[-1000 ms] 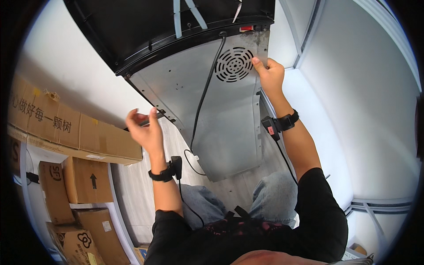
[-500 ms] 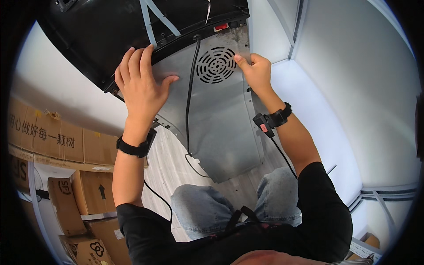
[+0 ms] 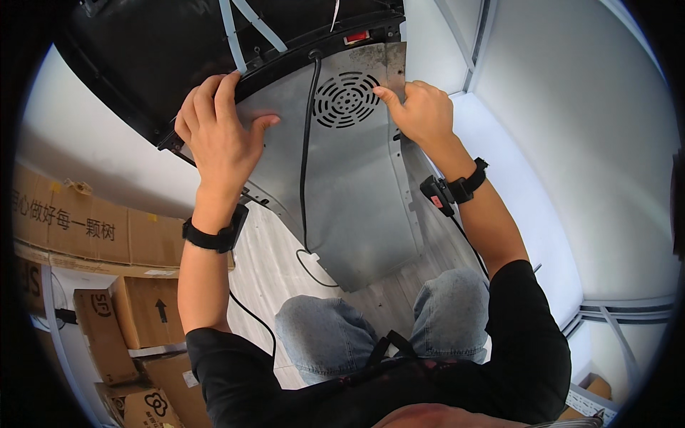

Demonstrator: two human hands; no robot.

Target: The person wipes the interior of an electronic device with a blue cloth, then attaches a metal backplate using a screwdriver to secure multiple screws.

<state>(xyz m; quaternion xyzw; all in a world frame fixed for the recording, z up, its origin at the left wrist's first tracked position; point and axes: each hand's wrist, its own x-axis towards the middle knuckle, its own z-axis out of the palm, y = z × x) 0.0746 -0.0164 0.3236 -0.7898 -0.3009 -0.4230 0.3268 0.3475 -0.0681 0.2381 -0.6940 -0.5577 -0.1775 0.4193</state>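
A grey sheet-metal panel (image 3: pixel 357 192) with a round slotted vent (image 3: pixel 347 100) stands upright in front of me, below a black machine housing (image 3: pixel 143 71). My left hand (image 3: pixel 222 139) lies against the panel's upper left, fingers stretched up to the housing's rim and thumb apart on the metal. My right hand (image 3: pixel 422 110) grips the panel's right edge beside the vent, thumb on the front, the other fingers curled mostly out of sight. A black power cable (image 3: pixel 306 153) runs down the panel from the housing. A red switch (image 3: pixel 356 36) sits in the rim.
Cardboard boxes (image 3: pixel 153 310) are stacked at the left, with a long carton (image 3: pixel 85 221) above them. White wall panels (image 3: pixel 571 143) with metal framing rise at the right. Pale flat strips (image 3: pixel 232 36) hang on the housing. Wood-look floor (image 3: pixel 257 264) shows beside the panel.
My right hand has moved slightly right, and the panel's upper right edge stands out more from the housing. My left hand has shifted a little left.
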